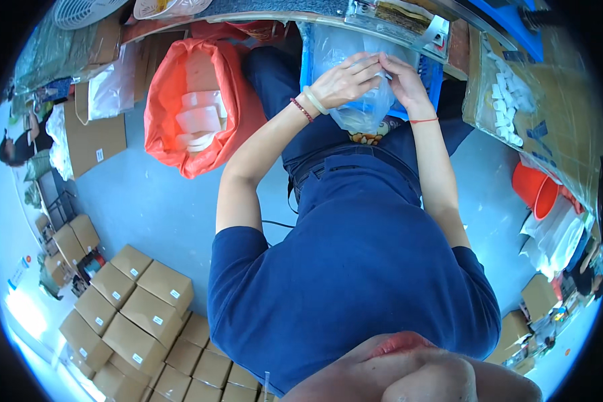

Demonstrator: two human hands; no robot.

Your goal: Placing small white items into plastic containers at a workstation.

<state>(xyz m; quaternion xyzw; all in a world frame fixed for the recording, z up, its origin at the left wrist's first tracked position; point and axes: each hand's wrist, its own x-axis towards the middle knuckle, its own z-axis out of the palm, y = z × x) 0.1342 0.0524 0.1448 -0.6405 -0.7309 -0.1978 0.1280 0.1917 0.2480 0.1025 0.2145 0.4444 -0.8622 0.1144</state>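
Observation:
My left hand (347, 82) and my right hand (407, 80) meet over a clear plastic bag (363, 112) in front of my lap. Both hands have their fingers bent and pinched on the bag's gathered upper part, with the fingertips nearly touching. What the bag contains, if anything, I cannot make out. Beneath the hands is a blue plastic crate (306, 70), with more clear plastic inside it. Below the bag, a small patterned item (372, 134) shows partly, close to my waist.
An orange sack (157, 127) with white flat pieces (204, 119) stands open on the left. The workbench edge (261, 22) runs along the top. At right are small white pieces (504, 100) on a plastic-covered carton (549, 87) and a red bucket (534, 187). Stacked cartons (137, 315) stand lower left.

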